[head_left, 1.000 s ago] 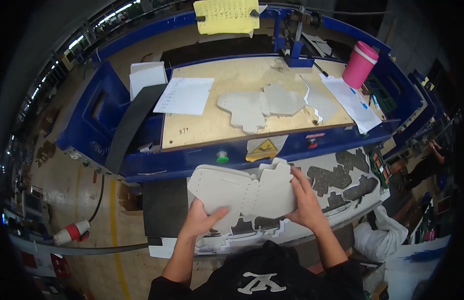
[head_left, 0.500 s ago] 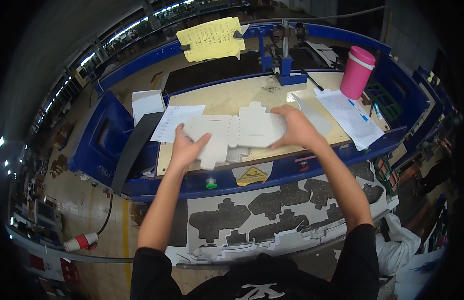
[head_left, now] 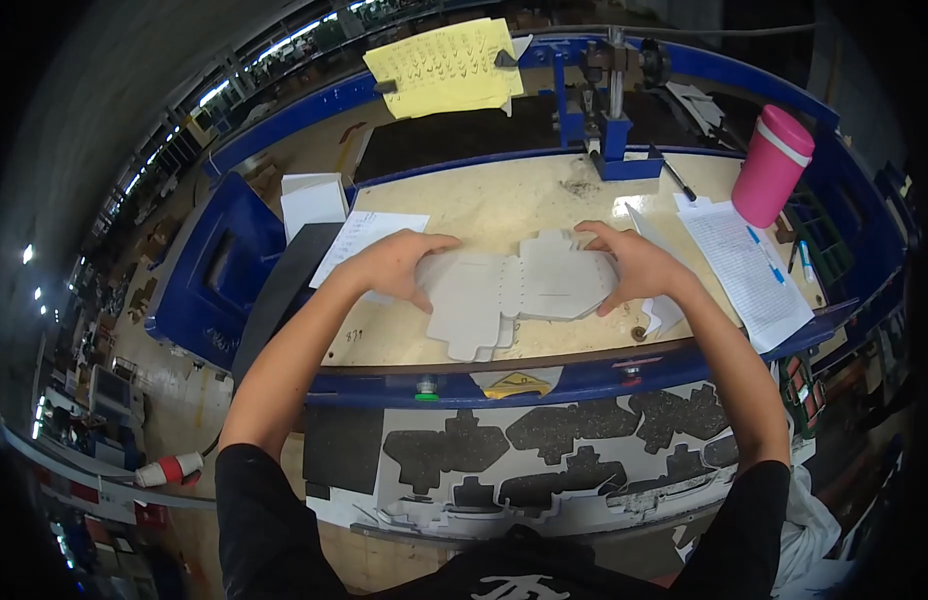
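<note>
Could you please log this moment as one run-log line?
left hand | right hand | both on grey die-cut cardboard stack | on wooden bench

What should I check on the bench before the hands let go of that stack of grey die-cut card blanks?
1. Left hand on the stack of grey card blanks: ok, it rests on the stack's left end.
2. Right hand on the stack: ok, it grips the right end.
3. Stack supported by the wooden worktop: ok, it appears to lie flat there.
4. Edges of the blanks aligned: not ok, lower sheets stick out at the near edge.
5. Pink cup clear of the stack: ok, it stands apart at the far right.
6. Paper sheets clear of the stack: cannot tell, the right hand hides that side.
</note>
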### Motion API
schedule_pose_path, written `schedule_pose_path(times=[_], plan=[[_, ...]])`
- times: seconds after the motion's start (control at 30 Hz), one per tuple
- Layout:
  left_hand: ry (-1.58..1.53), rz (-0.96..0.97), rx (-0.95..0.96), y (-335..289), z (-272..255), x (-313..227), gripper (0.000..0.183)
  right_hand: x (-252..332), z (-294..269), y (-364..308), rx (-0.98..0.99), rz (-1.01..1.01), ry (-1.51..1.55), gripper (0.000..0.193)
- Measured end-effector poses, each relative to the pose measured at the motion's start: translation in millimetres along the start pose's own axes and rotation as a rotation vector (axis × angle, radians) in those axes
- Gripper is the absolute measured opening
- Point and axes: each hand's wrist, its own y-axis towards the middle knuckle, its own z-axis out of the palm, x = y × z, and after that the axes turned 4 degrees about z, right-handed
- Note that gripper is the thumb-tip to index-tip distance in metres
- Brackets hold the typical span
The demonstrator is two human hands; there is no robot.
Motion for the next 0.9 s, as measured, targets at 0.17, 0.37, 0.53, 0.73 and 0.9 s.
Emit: schedule_pose_path(times=[0.17, 0.37, 0.53, 0.73, 0.9], plan=[[-0.089, 0.104, -0.018, 9.9, 8.8, -17.1, 0.118, 3.9, 5.6, -3.6, -0.089, -0.187, -0.059, 0.125], [-0.046, 0.038, 0.076, 21.9, -0.3, -20.7, 0.12, 13.7, -10.2, 0.8, 0.021, -0.08, -0.052, 0.122], [-0.079, 0.145, -0.026, 18.4, 3.4, -28.0, 0.121, 12.8, -14.0, 1.7, 0.111, -0.08, -0.113, 0.119], [-0.107, 0.138, 0.071, 20.9, -3.1, -29.2, 0.121, 22.7, -15.3, 6.5, 0.183, -0.039, -0.204, 0.116], [0.29, 0.016, -0.307, -15.0, 16.3, -59.7, 0.111, 44.3, 3.6, -35.0, -0.144, -0.039, -0.322, 0.111]])
